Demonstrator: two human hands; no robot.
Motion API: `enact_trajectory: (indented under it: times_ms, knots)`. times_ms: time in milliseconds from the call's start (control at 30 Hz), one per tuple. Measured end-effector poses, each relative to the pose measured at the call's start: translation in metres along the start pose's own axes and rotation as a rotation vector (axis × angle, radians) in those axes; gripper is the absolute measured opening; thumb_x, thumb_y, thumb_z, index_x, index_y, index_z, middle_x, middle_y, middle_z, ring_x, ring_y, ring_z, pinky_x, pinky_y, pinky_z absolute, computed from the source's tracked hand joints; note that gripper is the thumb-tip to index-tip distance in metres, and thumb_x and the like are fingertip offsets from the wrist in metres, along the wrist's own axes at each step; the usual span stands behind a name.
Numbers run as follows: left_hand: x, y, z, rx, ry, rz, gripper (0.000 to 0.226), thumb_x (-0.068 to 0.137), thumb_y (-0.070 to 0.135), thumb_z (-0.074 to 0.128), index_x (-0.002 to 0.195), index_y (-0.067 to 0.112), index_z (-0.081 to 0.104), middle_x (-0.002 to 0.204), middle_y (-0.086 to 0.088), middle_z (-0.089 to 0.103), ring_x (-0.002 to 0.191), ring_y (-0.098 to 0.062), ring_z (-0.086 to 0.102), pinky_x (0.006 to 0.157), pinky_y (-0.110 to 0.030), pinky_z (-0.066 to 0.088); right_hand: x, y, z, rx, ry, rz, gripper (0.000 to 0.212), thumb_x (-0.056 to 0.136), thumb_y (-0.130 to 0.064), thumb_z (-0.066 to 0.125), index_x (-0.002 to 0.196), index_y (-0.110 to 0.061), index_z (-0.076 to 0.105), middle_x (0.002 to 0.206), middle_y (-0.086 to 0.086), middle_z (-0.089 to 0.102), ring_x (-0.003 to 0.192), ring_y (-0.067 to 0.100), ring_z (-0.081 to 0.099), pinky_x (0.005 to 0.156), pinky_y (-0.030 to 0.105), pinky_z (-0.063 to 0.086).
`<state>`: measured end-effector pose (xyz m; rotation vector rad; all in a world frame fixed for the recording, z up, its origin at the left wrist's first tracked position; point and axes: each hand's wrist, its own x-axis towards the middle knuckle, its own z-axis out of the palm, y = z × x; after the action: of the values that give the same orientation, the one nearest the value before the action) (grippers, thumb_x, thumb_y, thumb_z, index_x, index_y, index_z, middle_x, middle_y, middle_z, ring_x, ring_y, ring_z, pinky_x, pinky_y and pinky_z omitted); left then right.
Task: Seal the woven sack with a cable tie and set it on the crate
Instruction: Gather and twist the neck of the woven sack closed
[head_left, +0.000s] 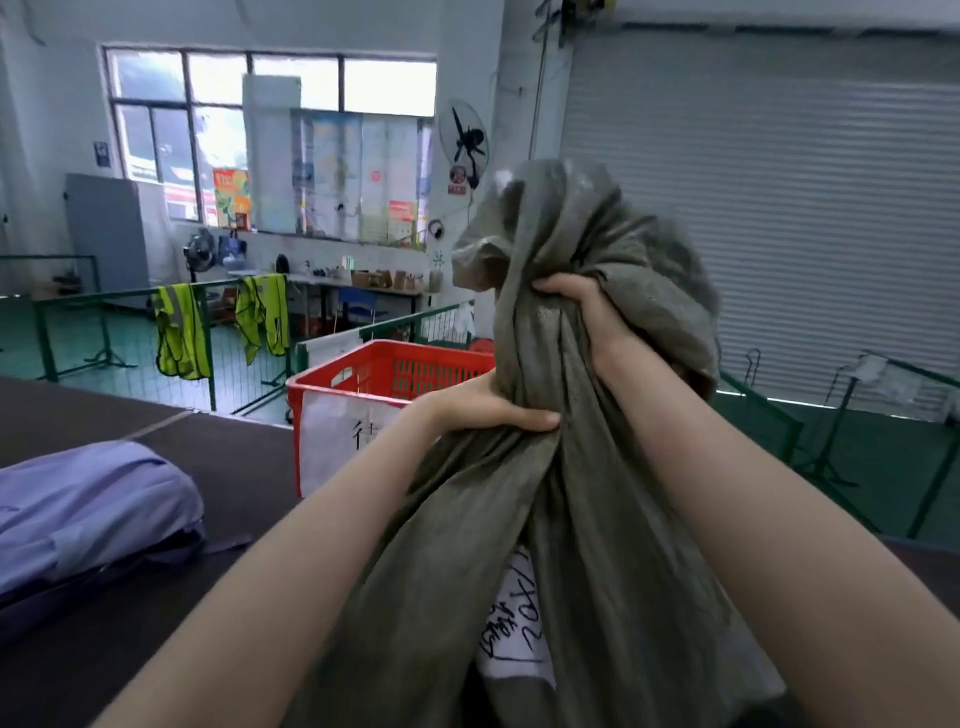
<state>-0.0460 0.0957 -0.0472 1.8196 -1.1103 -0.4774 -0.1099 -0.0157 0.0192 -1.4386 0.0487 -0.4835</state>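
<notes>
1. Both hands are on the neck of the olive-green woven sack (566, 509), which stands up right at the near edge of the dark bench (156, 597), close to the camera.
2. Left hand (488, 410) is clenched around the gathered neck, lower down, thumb lying across the twisted fabric.
3. Right hand (582, 306) grips the sack higher up, fingers wrapped tight into the bunched material; the loose top flops over above it.
4. There's a white label (514, 639) with black handwriting on the sack's front, partly tucked in the folds.
5. The red plastic crate (384, 374) sits at the bench's far edge, just behind the sack, with a white paper sign on its near wall.
6. A folded pile of lavender fabric (88, 509) lies toward the bench's left edge, well apart from the sack.
</notes>
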Motion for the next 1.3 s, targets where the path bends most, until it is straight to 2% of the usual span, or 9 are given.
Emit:
enact_trajectory:
  times_ms: [167, 300, 367, 533, 667, 800, 900, 1133, 1300]
  knots:
    - [0.009, -0.008, 0.036, -0.439, 0.422, 0.123, 0.05, 0.074, -0.007, 0.07, 0.122, -0.004, 0.056, 0.123, -0.011, 0.061, 0.104, -0.01, 0.053, 0.07, -0.006, 0.048, 0.001, 0.01, 0.006, -0.113, -0.079, 0.007, 0.018, 0.071, -0.019, 0.066, 0.086, -0.009, 0.069, 0.079, 0.006, 0.073, 0.07, 0.019, 0.068, 0.069, 0.022, 0.056]
    - [0.018, -0.018, 0.045, -0.657, 0.552, 0.024, 0.048, 0.082, -0.005, 0.062, 0.128, -0.006, 0.05, 0.13, -0.013, 0.057, 0.104, -0.012, 0.051, 0.072, -0.016, 0.048, 0.011, 0.01, 0.006, -0.582, -0.109, -0.012, 0.05, 0.076, -0.044, 0.065, 0.118, -0.017, 0.061, 0.125, 0.005, 0.064, 0.113, 0.019, 0.06, 0.106, 0.029, 0.039]
    - [0.023, -0.026, 0.043, -0.715, 0.621, -0.041, 0.048, 0.086, 0.0, 0.059, 0.131, -0.007, 0.046, 0.137, -0.016, 0.052, 0.113, -0.015, 0.052, 0.076, -0.016, 0.044, 0.01, 0.007, -0.001, -0.895, -0.085, 0.002, 0.073, 0.075, -0.063, 0.056, 0.133, -0.019, 0.049, 0.142, 0.0, 0.049, 0.129, 0.018, 0.046, 0.113, 0.029, 0.029]
    - [0.028, -0.03, 0.034, -0.618, 0.699, -0.079, 0.048, 0.092, 0.007, 0.053, 0.134, -0.011, 0.039, 0.149, -0.015, 0.036, 0.138, -0.019, 0.034, 0.091, -0.005, 0.024, 0.001, -0.011, -0.049, -0.843, -0.345, 0.413, 0.063, 0.066, -0.069, 0.054, 0.102, -0.019, 0.068, 0.103, 0.0, 0.073, 0.094, 0.014, 0.069, 0.089, 0.031, 0.052]
    - [0.035, -0.032, 0.034, -0.606, 0.683, -0.077, 0.051, 0.092, 0.009, 0.054, 0.136, -0.009, 0.038, 0.15, -0.016, 0.034, 0.139, -0.018, 0.033, 0.097, -0.009, 0.02, -0.021, 0.011, -0.085, -0.928, -0.406, 0.519, 0.081, 0.038, -0.064, 0.077, 0.099, -0.011, 0.067, 0.091, 0.005, 0.076, 0.081, 0.017, 0.072, 0.078, 0.027, 0.058]
    - [0.035, -0.026, 0.04, -0.585, 0.637, -0.049, 0.047, 0.09, 0.005, 0.055, 0.134, -0.009, 0.041, 0.147, -0.019, 0.039, 0.136, -0.022, 0.039, 0.105, -0.016, 0.026, -0.042, 0.062, -0.06, -0.737, -0.303, 0.34, 0.05, 0.08, -0.024, 0.066, 0.124, -0.003, 0.053, 0.112, 0.002, 0.063, 0.093, 0.012, 0.063, 0.083, 0.017, 0.051]
    - [0.028, -0.02, 0.042, -0.513, 0.611, -0.01, 0.046, 0.088, 0.004, 0.058, 0.131, -0.008, 0.045, 0.142, -0.019, 0.046, 0.133, -0.025, 0.044, 0.106, -0.022, 0.032, -0.04, 0.093, -0.032, -0.644, -0.285, 0.122, 0.052, 0.08, -0.009, 0.068, 0.128, -0.006, 0.051, 0.12, -0.004, 0.055, 0.114, 0.007, 0.05, 0.103, 0.019, 0.035]
    - [0.016, -0.02, 0.024, -0.327, 0.441, 0.058, 0.049, 0.086, 0.008, 0.063, 0.131, -0.001, 0.048, 0.134, -0.015, 0.055, 0.125, -0.021, 0.051, 0.095, -0.019, 0.039, -0.027, 0.121, -0.01, -0.618, 0.049, -0.106, 0.056, 0.075, -0.011, 0.071, 0.128, -0.007, 0.053, 0.136, 0.011, 0.054, 0.127, 0.017, 0.047, 0.113, 0.038, 0.034]
    - [-0.014, -0.021, -0.006, -0.177, 0.069, -0.125, 0.062, 0.085, 0.024, 0.064, 0.139, 0.007, 0.039, 0.139, -0.003, 0.05, 0.128, -0.013, 0.046, 0.108, -0.025, 0.034, -0.017, 0.133, 0.001, -0.656, 0.173, 0.022, 0.061, 0.073, -0.027, 0.07, 0.13, -0.014, 0.053, 0.134, 0.003, 0.056, 0.128, 0.018, 0.048, 0.11, 0.028, 0.034]
